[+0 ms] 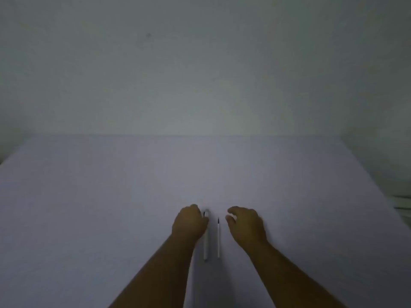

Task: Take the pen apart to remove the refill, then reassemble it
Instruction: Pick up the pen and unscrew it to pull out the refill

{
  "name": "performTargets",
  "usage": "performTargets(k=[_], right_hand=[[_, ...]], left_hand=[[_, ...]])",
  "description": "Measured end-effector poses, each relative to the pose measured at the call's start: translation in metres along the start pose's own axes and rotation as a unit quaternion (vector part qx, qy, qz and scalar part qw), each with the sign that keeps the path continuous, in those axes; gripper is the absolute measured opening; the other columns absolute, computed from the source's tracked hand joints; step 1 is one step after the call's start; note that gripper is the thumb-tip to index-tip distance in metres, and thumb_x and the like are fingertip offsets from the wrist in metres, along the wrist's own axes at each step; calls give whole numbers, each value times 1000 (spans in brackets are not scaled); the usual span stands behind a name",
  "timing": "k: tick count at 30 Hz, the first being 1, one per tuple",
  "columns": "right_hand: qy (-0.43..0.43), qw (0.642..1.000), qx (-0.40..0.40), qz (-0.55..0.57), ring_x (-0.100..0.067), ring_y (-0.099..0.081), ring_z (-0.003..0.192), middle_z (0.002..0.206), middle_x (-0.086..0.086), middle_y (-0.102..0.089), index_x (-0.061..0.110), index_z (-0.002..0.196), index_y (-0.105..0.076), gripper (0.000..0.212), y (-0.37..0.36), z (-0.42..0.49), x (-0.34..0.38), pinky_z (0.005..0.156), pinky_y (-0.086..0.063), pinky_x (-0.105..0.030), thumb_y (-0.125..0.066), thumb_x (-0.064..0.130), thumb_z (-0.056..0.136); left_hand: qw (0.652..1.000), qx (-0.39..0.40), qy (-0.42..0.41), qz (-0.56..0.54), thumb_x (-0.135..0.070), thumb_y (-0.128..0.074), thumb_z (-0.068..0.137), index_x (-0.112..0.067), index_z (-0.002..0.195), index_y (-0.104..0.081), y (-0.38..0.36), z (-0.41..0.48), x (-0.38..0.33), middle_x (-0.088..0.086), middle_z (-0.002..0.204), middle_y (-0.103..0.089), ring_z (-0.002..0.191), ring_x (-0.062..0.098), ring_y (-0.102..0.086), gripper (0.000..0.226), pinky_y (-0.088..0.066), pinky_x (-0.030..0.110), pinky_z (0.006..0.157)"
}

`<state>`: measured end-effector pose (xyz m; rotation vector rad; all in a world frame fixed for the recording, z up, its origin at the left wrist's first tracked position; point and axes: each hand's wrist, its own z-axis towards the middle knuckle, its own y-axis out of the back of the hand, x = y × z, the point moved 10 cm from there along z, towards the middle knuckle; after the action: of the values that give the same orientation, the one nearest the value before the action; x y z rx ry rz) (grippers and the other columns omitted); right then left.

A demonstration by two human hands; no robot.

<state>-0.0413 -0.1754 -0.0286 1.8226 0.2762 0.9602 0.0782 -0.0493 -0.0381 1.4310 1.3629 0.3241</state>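
A white pen barrel [206, 245] lies on the pale table [111, 196], pointing away from me, its far end with a dark clip at my fingertips. My left hand [190, 223] rests over that far end, fingers curled on it. A thin white refill [218, 238] with a dark tip lies parallel, just right of the barrel. My right hand [244, 225] hovers to the right of the refill, fingers apart and bent, apart from it and holding nothing.
A plain grey wall [200, 63] rises behind the table's far edge. At the right edge of the view lies something pale and layered [402, 205], too dim to identify. The scene is dark.
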Motion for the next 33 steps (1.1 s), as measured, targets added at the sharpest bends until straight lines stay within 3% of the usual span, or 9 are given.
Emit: performTargets(k=[7,13,17,21,23,26,28,30,33], right_hand=[[-31,999,19,19,-27,-60,95,98,-7,-69,18,93,-66,19,-32,0,-12,80,-53,-39,-50,29,89],[-64,989,31,129,-25,-61,82,83,-7,-68,13,80,-66,24,-45,0,-10,74,-52,-39,-55,34,88],[-133,962,38,236,-18,-58,76,78,-1,-63,12,85,-68,33,-46,7,-9,71,-45,-31,-58,43,86],[-189,943,24,273,-19,-57,69,75,-7,-64,10,76,-68,33,-42,16,-14,75,-47,-35,-57,39,87],[-225,927,-12,302,-21,-57,72,76,-7,-62,8,81,-71,36,-33,22,-27,79,-48,-36,-51,36,91],[-210,943,3,259,-24,-54,77,80,-15,-61,4,87,-71,38,-18,35,-41,84,-49,-42,-48,33,93],[-163,972,62,156,-25,-56,75,84,-20,-68,1,88,-72,39,-22,37,-38,73,-46,-36,-52,35,91],[-134,985,90,65,-29,-64,81,92,-18,-72,1,89,-70,41,-32,30,-35,67,-42,-31,-59,40,86],[-140,986,85,22,-31,-66,93,99,-15,-71,4,96,-66,42,-43,18,-36,74,-50,-33,-64,43,80]], left_hand=[[994,41,68,-74,-27,-65,78,-8,91,-62,-46,-6,29,11,97,-68,83,21,-63,23,-44,23,64],[994,-10,18,-105,-30,-63,80,-13,90,-67,-32,-5,22,-4,79,-65,65,7,-53,20,-32,10,49],[991,-4,-52,-125,-31,-67,78,-22,79,-61,-28,-10,2,-16,63,-54,56,-5,-48,11,-38,-1,48],[990,35,-93,-103,-29,-68,78,-22,78,-61,-30,-8,-7,-15,67,-56,64,4,-53,10,-37,4,48],[991,67,-103,-51,-29,-68,76,-17,83,-66,-33,-5,-2,-5,79,-64,73,9,-53,14,-38,14,59],[994,58,-79,-49,-30,-69,75,-15,85,-68,-28,-1,14,0,84,-65,75,9,-52,18,-38,19,68],[994,36,-63,-80,-30,-71,76,-18,79,-66,-22,1,19,-5,75,-61,69,9,-54,13,-40,19,67],[990,34,-49,-125,-30,-72,76,-21,73,-61,-21,2,18,-9,68,-59,63,10,-56,14,-44,20,63],[981,39,-31,-185,-30,-71,77,-23,73,-59,-23,1,14,-9,68,-60,64,10,-59,15,-48,19,61]])
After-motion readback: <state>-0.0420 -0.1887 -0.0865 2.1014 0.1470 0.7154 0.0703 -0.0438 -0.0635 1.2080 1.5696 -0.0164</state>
